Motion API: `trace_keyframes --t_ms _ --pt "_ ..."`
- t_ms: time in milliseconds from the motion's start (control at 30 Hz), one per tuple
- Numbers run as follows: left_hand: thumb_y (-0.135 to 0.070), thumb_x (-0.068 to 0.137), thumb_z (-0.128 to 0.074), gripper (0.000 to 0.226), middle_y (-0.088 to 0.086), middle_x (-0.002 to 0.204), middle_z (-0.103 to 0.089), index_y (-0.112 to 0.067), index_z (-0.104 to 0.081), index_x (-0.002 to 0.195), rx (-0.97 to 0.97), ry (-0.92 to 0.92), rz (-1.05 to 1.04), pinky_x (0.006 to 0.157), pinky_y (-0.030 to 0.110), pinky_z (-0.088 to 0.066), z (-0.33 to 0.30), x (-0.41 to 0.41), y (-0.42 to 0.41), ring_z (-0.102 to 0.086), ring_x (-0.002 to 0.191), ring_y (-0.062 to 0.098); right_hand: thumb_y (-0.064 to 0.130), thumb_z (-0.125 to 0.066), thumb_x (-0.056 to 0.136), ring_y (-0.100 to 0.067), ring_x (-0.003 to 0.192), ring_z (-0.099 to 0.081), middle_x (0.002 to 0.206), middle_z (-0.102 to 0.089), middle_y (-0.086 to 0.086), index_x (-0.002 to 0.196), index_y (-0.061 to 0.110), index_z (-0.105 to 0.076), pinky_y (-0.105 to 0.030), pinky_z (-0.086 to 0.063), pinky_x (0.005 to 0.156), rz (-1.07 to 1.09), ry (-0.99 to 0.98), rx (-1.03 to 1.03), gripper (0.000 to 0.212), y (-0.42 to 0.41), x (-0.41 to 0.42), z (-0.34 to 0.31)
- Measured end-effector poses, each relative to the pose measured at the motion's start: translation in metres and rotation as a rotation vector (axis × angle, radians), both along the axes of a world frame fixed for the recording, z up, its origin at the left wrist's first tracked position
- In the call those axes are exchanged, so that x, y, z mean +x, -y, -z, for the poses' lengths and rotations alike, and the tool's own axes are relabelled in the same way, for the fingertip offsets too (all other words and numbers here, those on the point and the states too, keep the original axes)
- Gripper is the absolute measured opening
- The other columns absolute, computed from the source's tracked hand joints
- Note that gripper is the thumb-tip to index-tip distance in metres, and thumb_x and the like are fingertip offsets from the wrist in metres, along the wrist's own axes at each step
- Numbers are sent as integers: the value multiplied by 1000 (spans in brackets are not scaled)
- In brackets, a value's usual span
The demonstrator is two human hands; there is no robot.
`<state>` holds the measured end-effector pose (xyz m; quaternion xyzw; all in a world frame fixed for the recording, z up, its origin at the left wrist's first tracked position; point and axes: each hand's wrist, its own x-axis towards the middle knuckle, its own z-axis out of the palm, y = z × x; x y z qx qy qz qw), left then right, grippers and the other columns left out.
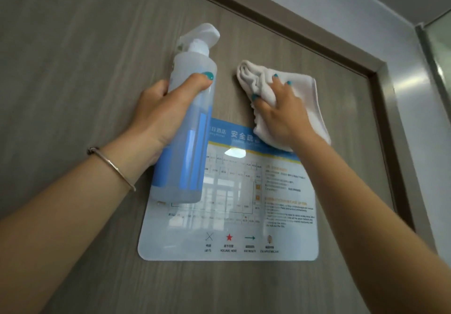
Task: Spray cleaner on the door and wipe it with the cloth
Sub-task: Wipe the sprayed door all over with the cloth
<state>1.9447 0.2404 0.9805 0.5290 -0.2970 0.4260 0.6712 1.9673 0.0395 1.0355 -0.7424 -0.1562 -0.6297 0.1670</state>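
1. left hand (156, 116), left of centre, is wrapped around the bottle (188, 118), nozzle up.
2. right hand (280, 113), right of centre, presses the cloth (302, 89) flat on the door (73, 45), fingers bunching it.
3. the cloth's lower edge overlaps the sign (229, 216).

White cloth (302, 99), grey wood-grain door (73, 57)

Bare forearms, teal-painted nails, a thin silver bangle (112, 167) on the left wrist
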Motion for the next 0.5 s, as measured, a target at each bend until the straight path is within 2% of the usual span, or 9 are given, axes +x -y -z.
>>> trace_keyframes --t_ms 67,200,367,500 --pt "-49 76 -69 25 -8 69 -63 -25 -63 78 -12 3 5 53 20 -47 1 -2 1 -59 59 9 33 -53 98 -26 149 -13 159 -29 0 146 24 -40 -59 -18 115 -17 19 -31 51 7 5 35" --pt "-53 70 -72 32 -5 73 -63 -23 -63 75 -20 19 -36 66 29 -47 -4 2 7 -61 67 14 35 -53 97 -24 149 -15 158 -30 3 140 28 -48 -58 -14 116 2 68 -100 44 16 14 37" --pt "-52 71 -72 33 -3 71 -65 -20 -64 75 -27 24 -72 65 29 -51 -30 4 19 -63 65 16 38 -51 97 -26 147 -21 157 -33 4 141 30 -46 -61 -19 112 40 170 -104 45 15 32 -11" --pt "-50 72 -71 32 -3 68 -64 -19 -61 75 -43 26 -67 61 26 -51 -41 8 24 -62 60 15 47 -45 90 -30 134 -42 145 -49 -4 138 28 -48 -61 -31 106 62 172 -53 51 13 33 -85"
